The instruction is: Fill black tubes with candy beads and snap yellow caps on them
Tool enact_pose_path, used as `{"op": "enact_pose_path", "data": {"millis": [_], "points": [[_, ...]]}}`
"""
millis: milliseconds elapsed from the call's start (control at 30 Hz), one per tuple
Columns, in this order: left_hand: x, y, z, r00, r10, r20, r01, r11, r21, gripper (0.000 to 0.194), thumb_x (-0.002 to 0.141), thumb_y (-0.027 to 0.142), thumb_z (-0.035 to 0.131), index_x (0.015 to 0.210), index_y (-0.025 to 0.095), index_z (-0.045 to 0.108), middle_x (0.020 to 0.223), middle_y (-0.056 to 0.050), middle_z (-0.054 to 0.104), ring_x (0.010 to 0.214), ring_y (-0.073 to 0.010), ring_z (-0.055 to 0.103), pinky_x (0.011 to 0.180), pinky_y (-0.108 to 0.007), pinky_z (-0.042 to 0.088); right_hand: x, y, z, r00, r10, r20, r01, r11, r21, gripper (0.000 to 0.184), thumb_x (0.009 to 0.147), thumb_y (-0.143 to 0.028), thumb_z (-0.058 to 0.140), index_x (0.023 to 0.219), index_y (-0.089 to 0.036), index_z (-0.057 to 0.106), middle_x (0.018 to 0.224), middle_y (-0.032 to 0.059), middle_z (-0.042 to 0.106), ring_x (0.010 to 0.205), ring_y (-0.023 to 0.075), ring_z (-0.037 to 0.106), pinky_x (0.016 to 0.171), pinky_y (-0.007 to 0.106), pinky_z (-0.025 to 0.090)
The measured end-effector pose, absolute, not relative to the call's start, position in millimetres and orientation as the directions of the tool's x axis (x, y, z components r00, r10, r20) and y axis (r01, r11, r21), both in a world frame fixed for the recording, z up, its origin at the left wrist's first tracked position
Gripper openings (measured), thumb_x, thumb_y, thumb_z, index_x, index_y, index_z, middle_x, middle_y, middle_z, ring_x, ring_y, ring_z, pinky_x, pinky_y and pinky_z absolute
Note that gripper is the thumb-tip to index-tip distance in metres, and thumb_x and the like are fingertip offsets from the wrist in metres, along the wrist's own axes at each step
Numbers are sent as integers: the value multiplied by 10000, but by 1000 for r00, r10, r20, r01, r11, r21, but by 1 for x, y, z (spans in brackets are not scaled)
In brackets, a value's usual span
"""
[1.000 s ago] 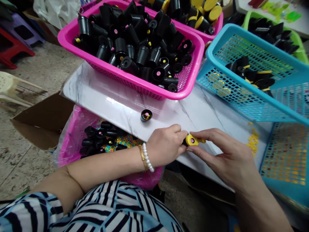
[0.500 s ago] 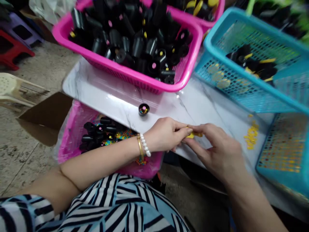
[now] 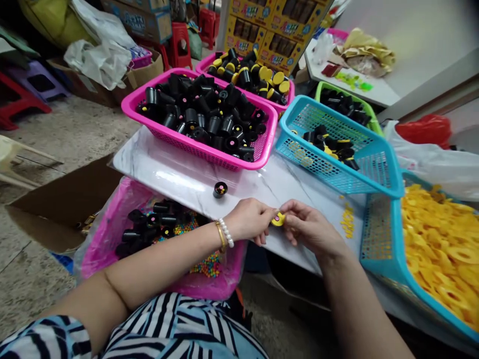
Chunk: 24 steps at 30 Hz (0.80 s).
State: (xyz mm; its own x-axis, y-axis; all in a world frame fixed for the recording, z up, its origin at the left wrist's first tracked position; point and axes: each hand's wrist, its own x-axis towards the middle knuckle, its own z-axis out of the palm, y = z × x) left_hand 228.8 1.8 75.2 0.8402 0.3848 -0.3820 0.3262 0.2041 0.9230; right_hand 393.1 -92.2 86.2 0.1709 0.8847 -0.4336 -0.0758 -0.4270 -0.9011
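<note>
Between my two hands is a small yellow round lid (image 3: 277,219) with a pink centre, its face turned up above the table's front edge. My left hand (image 3: 251,219), wearing a pearl bracelet and a gold bangle, pinches its left side. From the right, the thumb and fingers of my right hand (image 3: 310,227) close on the opposite edge. Whether anything is under the lid is hidden by the fingers. A little black cup (image 3: 220,190) stands upright on the table, left of and beyond my hands, with coloured beads and a pink piece inside.
Black cups fill a pink basket (image 3: 198,155) on the marbled table (image 3: 175,177). To the right stand a blue basket (image 3: 337,177) of yellow-lidded cups and a tub of yellow pieces (image 3: 441,249). Small yellow bits (image 3: 347,220) lie nearby. A pink bin (image 3: 108,259) of beads sits below left.
The view has tilted up, showing more of the room. My hands have turned the yellow piece so its round face with the pink centre shows. The black cup stays on the table.
</note>
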Motion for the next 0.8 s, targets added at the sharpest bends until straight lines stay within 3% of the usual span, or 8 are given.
{"op": "enact_pose_path", "data": {"millis": [233, 333, 400, 433, 533, 700, 800], "points": [[228, 3, 78, 854, 373, -363, 333, 147, 932, 725, 1032, 538, 179, 561, 130, 549, 455, -46, 570, 401, -115, 577, 479, -219, 496, 382, -81, 94, 46, 870, -490, 49, -492, -869, 446, 751, -499, 796, 922, -210, 503, 609, -72, 567, 415, 58, 454, 383, 178, 399], [223, 4, 79, 871, 349, -346, 326, 116, 938, 515, 1006, 395, 329, 725, 100, 645, 517, -35, 612, 442, -132, 610, 512, -237, 519, 387, -82, 91, -17, 835, -551, -28, -551, -834, 478, 729, -505, 807, 935, -227, 477, 519, -122, 482, 335, 45, 357, 349, 184, 370], [218, 5, 79, 894, 327, -305, 304, 57, 951, 245, 908, 241, 478, 903, 115, 689, 565, -5, 642, 502, -139, 654, 553, -230, 532, 391, -81, 91, -54, 819, -571, -75, -573, -816, 498, 702, -496, 827, 936, -228, 479, 530, -115, 511, 357, 66, 444, 407, 222, 452], [216, 5, 79, 904, 329, -272, 284, 11, 959, 214, 857, 182, 518, 960, 135, 699, 590, 6, 659, 539, -141, 674, 584, -225, 536, 392, -80, 91, -62, 818, -572, -84, -576, -813, 507, 688, -493, 837, 938, -224, 488, 566, -93, 556, 408, 91, 528, 458, 247, 495], [212, 4, 77, 909, 383, -164, 231, -137, 963, 271, 813, 129, 532, 995, 165, 729, 689, -2, 717, 593, -140, 692, 637, -221, 533, 394, -78, 94, -56, 821, -568, -69, -571, -818, 503, 683, -497, 838, 937, -207, 514, 690, -21, 655, 601, 153, 682, 556, 256, 528], [221, -3, 71, 889, 449, -87, 233, -283, 930, 226, 842, 131, 523, 912, 151, 738, 709, -28, 714, 626, -151, 664, 671, -235, 512, 388, -86, 96, 77, 829, -553, 49, -557, -829, 421, 772, -456, 793, 933, -201, 498, 696, -13, 671, 606, 120, 661, 596, 225, 525], [214, -11, 70, 858, 513, 1, 206, -345, 916, 199, 834, 169, 581, 987, 134, 702, 718, -26, 683, 668, -169, 642, 678, -257, 505, 381, -98, 95, 79, 843, -533, 80, -538, -839, 453, 818, -519, 731, 1064, -223, 492, 666, -39, 653, 533, 125, 642, 557, 249, 536]]}}
